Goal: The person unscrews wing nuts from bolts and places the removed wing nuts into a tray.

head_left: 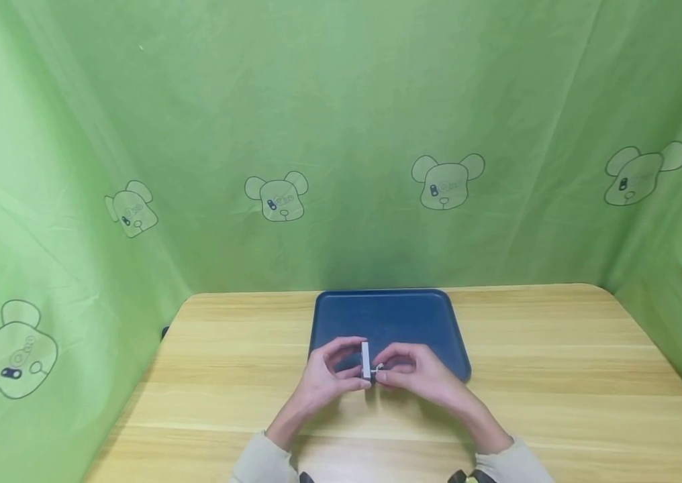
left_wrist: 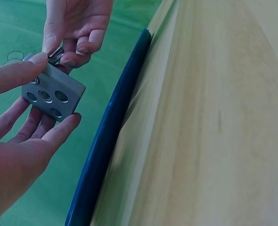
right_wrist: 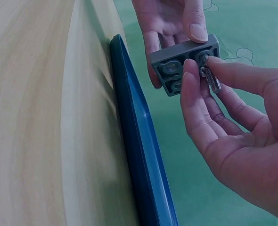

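Observation:
Over the front of the blue tray [head_left: 386, 322], my left hand [head_left: 325, 376] holds a grey block [left_wrist: 59, 87] by its edges, thumb on one side and fingers on the other. Several round holes pass through the block's face in the left wrist view. Its other face has recessed hollows, seen in the right wrist view. My right hand [head_left: 422, 376] pinches a silver threaded screw [right_wrist: 214, 81] between thumb and fingertips. The screw stands at a corner hole on the recessed face, its end partly hidden by the fingers.
A light wooden table [head_left: 226, 376] extends around the tray, with its raised rim [right_wrist: 143, 141] close to both hands. Green curtains [head_left: 353, 87] with bear-head drawings hang behind and at both sides.

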A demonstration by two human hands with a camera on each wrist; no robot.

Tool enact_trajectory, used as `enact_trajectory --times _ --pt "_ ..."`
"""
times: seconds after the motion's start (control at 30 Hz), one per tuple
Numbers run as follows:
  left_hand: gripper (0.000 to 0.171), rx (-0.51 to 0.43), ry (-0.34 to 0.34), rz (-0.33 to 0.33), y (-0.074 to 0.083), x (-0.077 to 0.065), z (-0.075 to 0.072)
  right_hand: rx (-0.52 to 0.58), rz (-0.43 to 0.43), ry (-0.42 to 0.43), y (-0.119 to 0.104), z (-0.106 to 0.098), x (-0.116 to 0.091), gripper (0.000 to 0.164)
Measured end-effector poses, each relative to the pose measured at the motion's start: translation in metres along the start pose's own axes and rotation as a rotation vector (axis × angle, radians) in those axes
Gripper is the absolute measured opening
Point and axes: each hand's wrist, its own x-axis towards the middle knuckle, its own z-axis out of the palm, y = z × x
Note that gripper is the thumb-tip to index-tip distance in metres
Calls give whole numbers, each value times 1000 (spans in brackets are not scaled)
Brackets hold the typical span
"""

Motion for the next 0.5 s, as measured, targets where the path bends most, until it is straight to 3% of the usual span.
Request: enact_trajectory --times 0.5 --pt "70 38 0 0 -4 0 0 -24 16 18 3 1 2 25"
